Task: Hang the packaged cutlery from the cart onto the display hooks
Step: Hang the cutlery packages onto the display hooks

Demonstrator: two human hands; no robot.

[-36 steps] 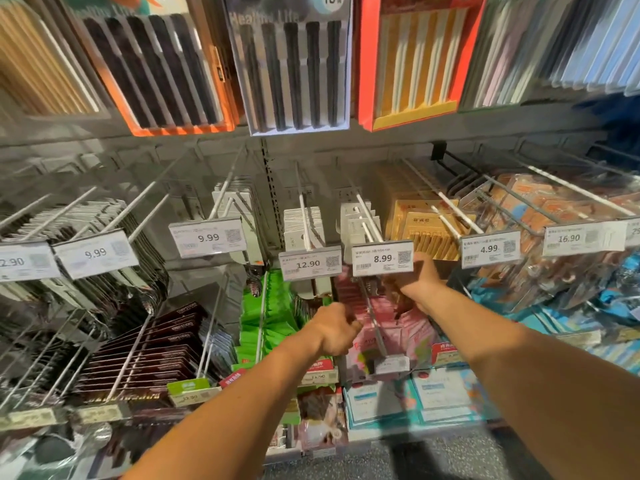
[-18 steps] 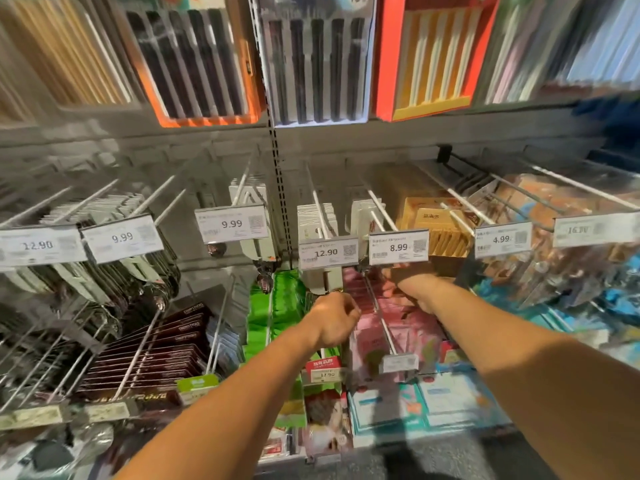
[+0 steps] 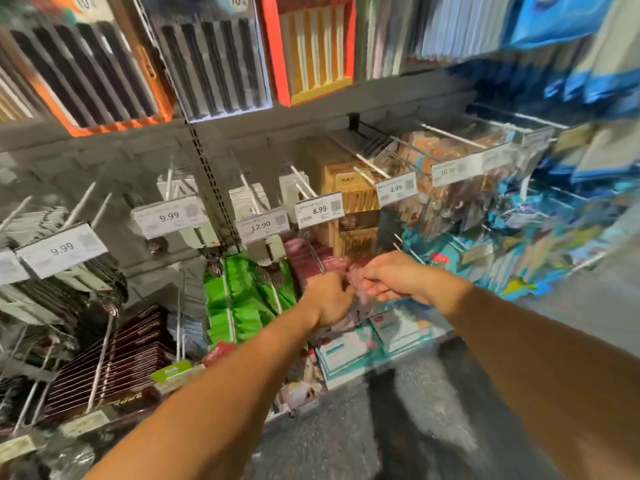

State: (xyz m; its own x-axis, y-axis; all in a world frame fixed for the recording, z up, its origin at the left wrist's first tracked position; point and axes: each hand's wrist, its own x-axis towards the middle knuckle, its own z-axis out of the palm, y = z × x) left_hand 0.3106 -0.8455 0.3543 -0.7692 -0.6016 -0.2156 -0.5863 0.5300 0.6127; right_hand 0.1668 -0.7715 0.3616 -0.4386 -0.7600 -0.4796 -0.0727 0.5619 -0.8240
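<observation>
Both hands meet at a pink packet, the left hand pinching its near edge, the right hand loosely cupping it; it should be held level to thread onto the hook just above.

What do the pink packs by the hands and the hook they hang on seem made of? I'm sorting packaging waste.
The pink packs look like glossy plastic film or a clear sleeve over printed card; the sheen suggests it, but blur leaves it open. The hook looks like thin metal wire, pale and smooth, probably coated or plated. Both the left hand and the right hand meet at the front pack.
</observation>
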